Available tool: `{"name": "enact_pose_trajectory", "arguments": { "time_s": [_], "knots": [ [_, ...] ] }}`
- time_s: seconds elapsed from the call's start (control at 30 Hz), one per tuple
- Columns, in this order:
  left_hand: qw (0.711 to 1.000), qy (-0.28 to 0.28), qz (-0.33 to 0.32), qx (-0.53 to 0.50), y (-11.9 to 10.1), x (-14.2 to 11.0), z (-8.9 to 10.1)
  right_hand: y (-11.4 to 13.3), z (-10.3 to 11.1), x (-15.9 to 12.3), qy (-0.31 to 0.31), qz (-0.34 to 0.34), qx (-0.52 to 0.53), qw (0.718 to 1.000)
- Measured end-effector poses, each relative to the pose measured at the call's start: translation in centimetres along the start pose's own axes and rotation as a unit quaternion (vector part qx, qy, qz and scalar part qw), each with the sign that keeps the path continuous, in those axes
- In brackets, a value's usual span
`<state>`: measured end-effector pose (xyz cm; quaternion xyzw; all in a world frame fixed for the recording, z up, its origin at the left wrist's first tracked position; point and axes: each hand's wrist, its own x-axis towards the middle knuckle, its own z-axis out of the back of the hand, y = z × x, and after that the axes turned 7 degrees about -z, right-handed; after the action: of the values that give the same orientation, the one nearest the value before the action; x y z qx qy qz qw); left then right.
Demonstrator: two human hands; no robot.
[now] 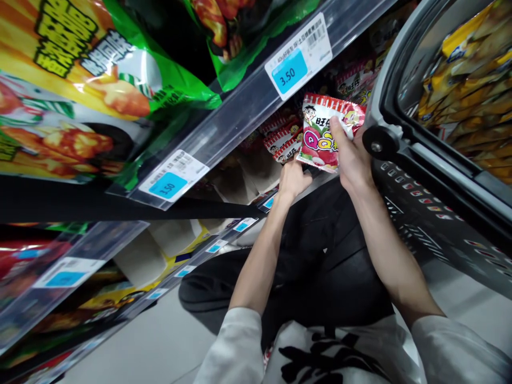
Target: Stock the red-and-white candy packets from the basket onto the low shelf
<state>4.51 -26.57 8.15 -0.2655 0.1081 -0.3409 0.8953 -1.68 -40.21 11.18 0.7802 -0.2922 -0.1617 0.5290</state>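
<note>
A red and white packet of QQ gummy candy (320, 140) is held up in my right hand (352, 154), with the thumb across its front and the fingers behind. My left hand (294, 180) is just below and left of this packet, at the front of the low shelf. Its fingers look curled in, and their tips are hidden. Beside it on the shelf lie similar gummy packets (283, 141). Whether the left fingers grip one of them cannot be made out.
A grey shopping basket (432, 186) stands close on my right, with yellow snack packets (472, 90) in view through its top. An upper shelf edge with a price tag (298, 56) overhangs my hands. Large green snack bags (120, 90) fill the upper left.
</note>
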Motion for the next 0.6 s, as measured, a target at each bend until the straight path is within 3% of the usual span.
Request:
{"name": "enact_pose_trajectory", "arguments": {
  "time_s": [0.17, 0.27, 0.33, 0.43, 0.6],
  "knots": [
    [0.999, -0.006, -0.033, -0.02, -0.7, -1.3, 1.0, 0.0, -0.1, -0.3, -0.002, -0.011, -0.059, 0.998],
    [0.991, -0.011, -0.055, -0.118, -1.1, -3.0, 2.4, -0.5, 0.1, -0.3, 0.002, -0.02, -0.109, 0.994],
    [0.967, -0.012, -0.056, -0.25, -1.3, -4.2, 3.2, -0.8, 0.3, -0.4, 0.008, -0.014, -0.135, 0.991],
    [0.899, 0.001, -0.015, -0.437, -1.6, -5.3, 4.1, -0.9, 0.2, -0.7, 0.025, -0.005, -0.161, 0.987],
    [0.845, -0.019, 0.066, -0.531, -1.8, -4.8, 5.2, 0.1, -0.4, -1.2, 0.042, -0.009, -0.16, 0.986]
  ]
}}
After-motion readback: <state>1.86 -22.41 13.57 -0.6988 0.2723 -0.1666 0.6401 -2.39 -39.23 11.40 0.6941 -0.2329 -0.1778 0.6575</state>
